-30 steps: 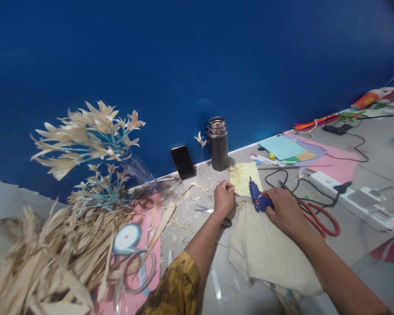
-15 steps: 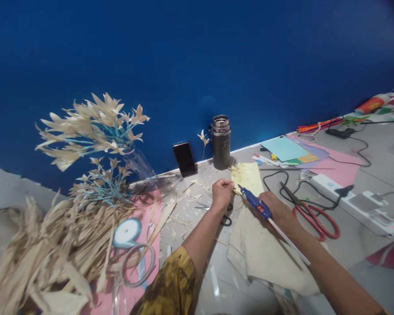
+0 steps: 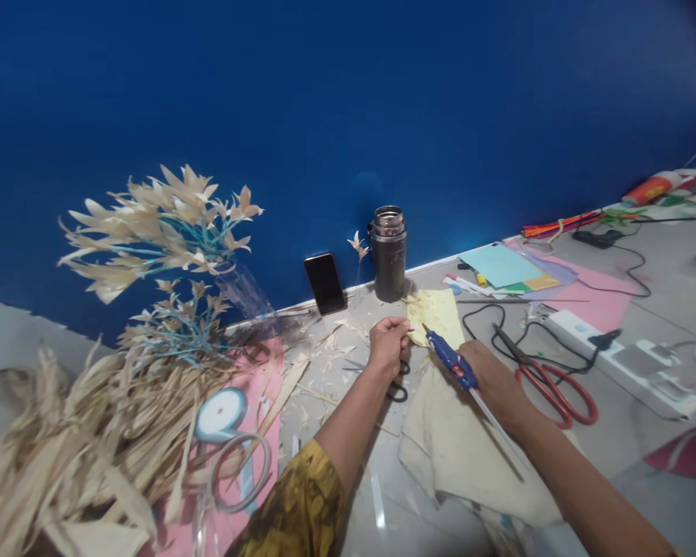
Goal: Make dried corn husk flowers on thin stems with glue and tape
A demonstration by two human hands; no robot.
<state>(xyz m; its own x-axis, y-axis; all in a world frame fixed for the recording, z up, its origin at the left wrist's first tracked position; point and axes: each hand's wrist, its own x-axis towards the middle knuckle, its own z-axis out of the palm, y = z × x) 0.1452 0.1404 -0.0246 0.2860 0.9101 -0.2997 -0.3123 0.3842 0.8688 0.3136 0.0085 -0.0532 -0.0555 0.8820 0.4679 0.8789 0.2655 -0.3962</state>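
- Being gripped in the right hand (image 3: 490,379), a blue plastic glue gun (image 3: 452,362) with a tapered nozzle is angled up and to the left; its handle is enclosed by the fingers, and a slim, whitish rod (image 3: 496,422) is seen trailing from its rear.
- In the left hand (image 3: 386,344), near the nozzle, the fingertips are drawn together in a pinch; whether anything thin is held between them cannot be told.
- Just beyond both hands, a crinkled, pale yellow paper square (image 3: 439,309) is laid flat, strewn with beige flecks.
- Below the glue gun, a soft, folded beige cloth (image 3: 469,464) is spread.
- By the left wrist, slender metal scissors with black looped handles (image 3: 356,367) are partly hidden; larger scissors with red looped handles (image 3: 525,358) are set right of the right hand.
- Against the smooth blue wall (image 3: 348,100), a glossy black rectangular phone (image 3: 325,285) is propped, near an uncapped, cylindrical dark grey flask (image 3: 390,268).
- At the left, papery tan husks (image 3: 63,456) are heaped in curling strips, below pointed cream flowers on pale blue stems (image 3: 162,232).
- On pink sheeting (image 3: 271,375), a round white-and-blue ribbon spool (image 3: 220,414) is placed.
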